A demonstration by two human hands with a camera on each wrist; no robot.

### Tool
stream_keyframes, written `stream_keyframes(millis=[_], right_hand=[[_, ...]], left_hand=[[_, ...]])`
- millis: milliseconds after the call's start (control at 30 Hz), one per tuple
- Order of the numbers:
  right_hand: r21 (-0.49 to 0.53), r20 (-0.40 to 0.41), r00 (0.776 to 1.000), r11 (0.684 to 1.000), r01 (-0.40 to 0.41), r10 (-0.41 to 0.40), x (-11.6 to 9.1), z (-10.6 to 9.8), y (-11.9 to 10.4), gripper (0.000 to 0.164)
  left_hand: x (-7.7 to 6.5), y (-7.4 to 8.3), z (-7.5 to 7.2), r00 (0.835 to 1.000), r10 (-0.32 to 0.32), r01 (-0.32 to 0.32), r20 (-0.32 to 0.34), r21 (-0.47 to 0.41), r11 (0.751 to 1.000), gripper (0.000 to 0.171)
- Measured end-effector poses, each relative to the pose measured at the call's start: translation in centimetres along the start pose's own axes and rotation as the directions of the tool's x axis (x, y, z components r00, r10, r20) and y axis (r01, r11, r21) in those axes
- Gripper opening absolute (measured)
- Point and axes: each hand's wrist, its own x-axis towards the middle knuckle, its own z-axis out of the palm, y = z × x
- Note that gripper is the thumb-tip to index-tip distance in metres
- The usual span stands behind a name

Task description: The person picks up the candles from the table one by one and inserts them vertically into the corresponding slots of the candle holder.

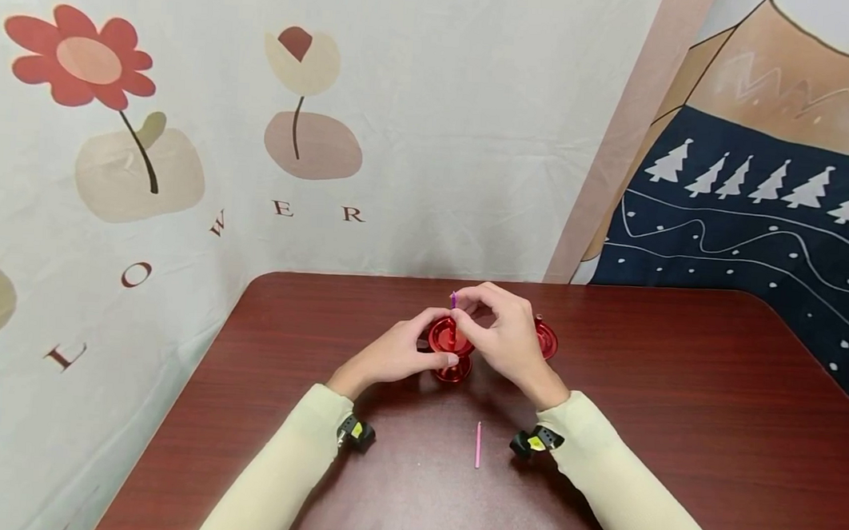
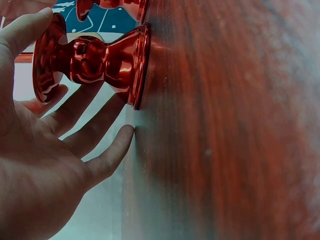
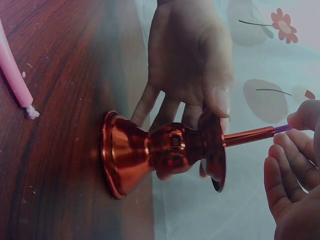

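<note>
The right hand [image 1: 503, 333] pinched a purple candle [image 1: 454, 300] between thumb and fingertips, holding it upright at the mouth of the slim tube [image 3: 250, 136] on a red candle holder [image 1: 451, 369]; how deep it sat could not be told. The left hand [image 1: 398, 352] gripped that holder's dish [image 3: 215, 155], thumb on the rim, other fingers spread around the far side. The holder stood upright on the brown table [image 1: 677, 390]. Just beyond the right hand was another red holder [image 1: 548, 341], partly hidden by it. Between the 2 pale sleeves [image 1: 609, 459] lay 1 pink candle [image 1: 478, 445], apart from both hands. 2 black wrist cameras [image 1: 536, 441] sat at the cuffs. Behind hung a flower-printed cloth [image 1: 438, 138].
</note>
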Motion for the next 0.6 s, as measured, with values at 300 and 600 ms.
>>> stream_keyframes(millis=[300, 600], right_hand=[[-0.036, -0.012, 0.999, 0.999, -0.039, 0.038, 0.2, -1.2, -1.0, 0.018], [-0.058, -0.033, 0.999, 0.998, -0.034, 0.032, 0.1, -2.6, -1.8, 0.015]], left_hand=[[0.0, 0.3, 0.0, 1.000, -0.019, 0.019, 0.003, -0.002, 1.000, 0.076], [0.1, 0.7, 0.2, 0.999, -0.036, 0.036, -0.012, -0.031, 0.999, 0.086]])
